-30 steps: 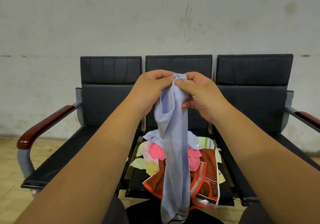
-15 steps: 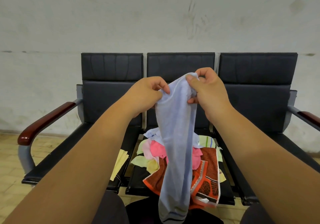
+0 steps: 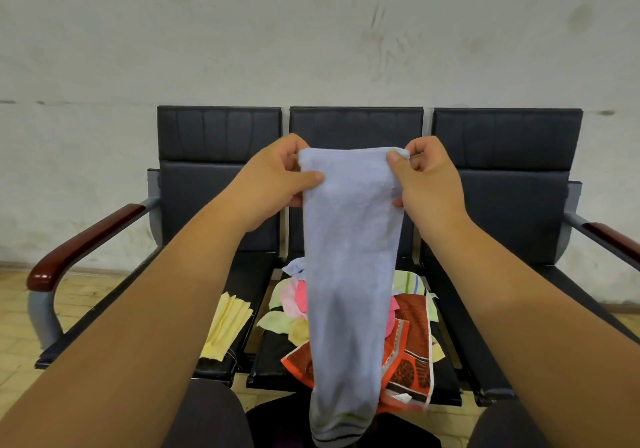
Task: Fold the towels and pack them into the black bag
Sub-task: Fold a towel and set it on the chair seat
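Left hand [image 3: 277, 177] and right hand [image 3: 429, 184] at frame centre, each grip clamped on a top corner of the light blue towel [image 3: 349, 257]: thumbs in front, the other fingers mostly hidden behind the cloth. Top edge is stretched flat between my hands. The towel hangs straight down the middle of the frame, and its dark-striped hem is near the bottom edge.

It covers the middle of the towel pile [image 3: 294, 323] on the centre seat [image 3: 273, 361], so I can't count the pile. Showing around it: an orange patterned towel [image 3: 412, 354] at lower right, pink and pale yellow-green pieces on the left, a striped green one [image 3: 408, 281] on the right.

A folded yellow towel [image 3: 228, 326] lies on the left seat [image 3: 221, 366], partly behind my left forearm.

A dark shape [image 3: 277, 423] at bottom centre between my knees is mostly covered and cut off, so I can't tell if it is the black bag.

The white tag [image 3: 401, 396] on the orange towel is too small to read.
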Motion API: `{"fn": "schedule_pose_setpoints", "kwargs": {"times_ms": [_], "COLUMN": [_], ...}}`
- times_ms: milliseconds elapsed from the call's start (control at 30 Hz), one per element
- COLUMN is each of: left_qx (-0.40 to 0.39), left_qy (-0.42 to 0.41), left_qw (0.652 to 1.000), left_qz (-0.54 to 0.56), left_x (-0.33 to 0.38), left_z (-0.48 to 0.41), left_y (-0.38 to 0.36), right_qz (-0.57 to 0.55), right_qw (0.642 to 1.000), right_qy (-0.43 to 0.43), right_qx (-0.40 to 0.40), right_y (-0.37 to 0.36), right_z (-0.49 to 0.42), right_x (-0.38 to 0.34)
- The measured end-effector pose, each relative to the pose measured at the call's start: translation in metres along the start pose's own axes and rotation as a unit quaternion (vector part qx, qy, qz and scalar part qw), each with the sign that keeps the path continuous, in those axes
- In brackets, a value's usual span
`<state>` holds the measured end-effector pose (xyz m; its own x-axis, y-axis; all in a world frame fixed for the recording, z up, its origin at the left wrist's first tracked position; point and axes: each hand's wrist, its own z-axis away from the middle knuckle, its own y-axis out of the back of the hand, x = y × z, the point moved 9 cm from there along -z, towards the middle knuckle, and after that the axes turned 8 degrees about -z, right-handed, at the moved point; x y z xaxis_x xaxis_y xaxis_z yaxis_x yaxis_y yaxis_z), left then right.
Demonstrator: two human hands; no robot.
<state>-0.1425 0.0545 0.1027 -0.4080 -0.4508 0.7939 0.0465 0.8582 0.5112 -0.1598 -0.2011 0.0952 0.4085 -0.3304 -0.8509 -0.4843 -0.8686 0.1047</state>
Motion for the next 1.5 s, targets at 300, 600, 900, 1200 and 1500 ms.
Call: {"fn": "schedule_pose_setpoints", "kwargs": {"times_ms": [300,600,900,1200,1500], "left_qx": [0.044,0.064,-0.009,-0.055,-0.036], "left_qy": [0.0,0.017,0.051,0.071,0.192], "left_qw": [0.994,0.982,0.964,0.936,0.797], "left_qz": [0.1,0.179,0.26,0.342,0.571], "left_x": [0.024,0.053,0.048,0.069,0.022], "left_z": [-0.004,-0.002,0.016,0.017,-0.009], "left_y": [0.007,0.026,0.023,-0.007,-0.041], "right_qz": [-0.053,-0.135,-0.241,-0.419,-0.48], "right_qw": [0.996,0.988,0.947,0.837,0.737], "right_qy": [-0.039,-0.052,-0.125,-0.28,-0.347], "right_qx": [-0.055,-0.05,-0.174,-0.215,-0.324], "right_y": [0.003,0.005,-0.001,-0.002,-0.043], "right_z": [-0.002,-0.011,0.004,0.026,0.098], "right_x": [-0.021,-0.056,-0.061,-0.058,-0.002]}}
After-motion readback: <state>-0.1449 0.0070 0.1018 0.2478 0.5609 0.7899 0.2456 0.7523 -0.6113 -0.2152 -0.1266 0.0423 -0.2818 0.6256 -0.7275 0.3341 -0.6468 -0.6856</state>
